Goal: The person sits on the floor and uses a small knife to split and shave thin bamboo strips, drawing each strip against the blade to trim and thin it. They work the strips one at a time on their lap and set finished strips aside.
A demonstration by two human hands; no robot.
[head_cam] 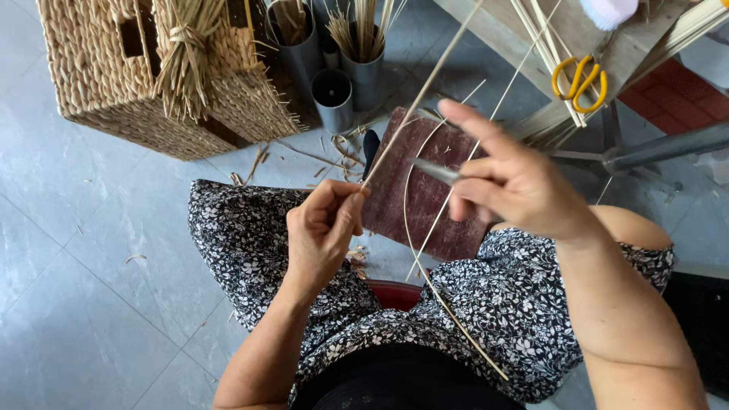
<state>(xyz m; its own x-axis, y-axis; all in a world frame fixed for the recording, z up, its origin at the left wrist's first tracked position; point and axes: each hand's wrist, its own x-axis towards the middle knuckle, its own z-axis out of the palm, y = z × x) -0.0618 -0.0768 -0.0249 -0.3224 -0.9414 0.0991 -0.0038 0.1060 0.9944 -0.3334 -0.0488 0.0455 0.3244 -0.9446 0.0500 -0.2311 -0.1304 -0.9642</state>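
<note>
My left hand [323, 228] pinches the lower end of a long thin bamboo strip [425, 91] that runs up to the right. A small knife [434, 171] with a grey blade sits in my right hand [516, 186], its index finger stretched out, the blade pointing left toward the strip. Thin peeled slivers [425, 281] curl down from the strip across my lap. Both hands hover over my knees in black-and-white flowered cloth [243, 235], above a dark red-brown board [425, 190] on the floor.
A woven straw basket [106, 83] stands at the upper left with a tied straw bundle [182, 61]. Grey tubes [332, 99] holding sticks stand behind the board. Yellow-handled scissors [581, 80] lie on a wooden bench at the upper right, among more strips. Grey tiled floor with scraps.
</note>
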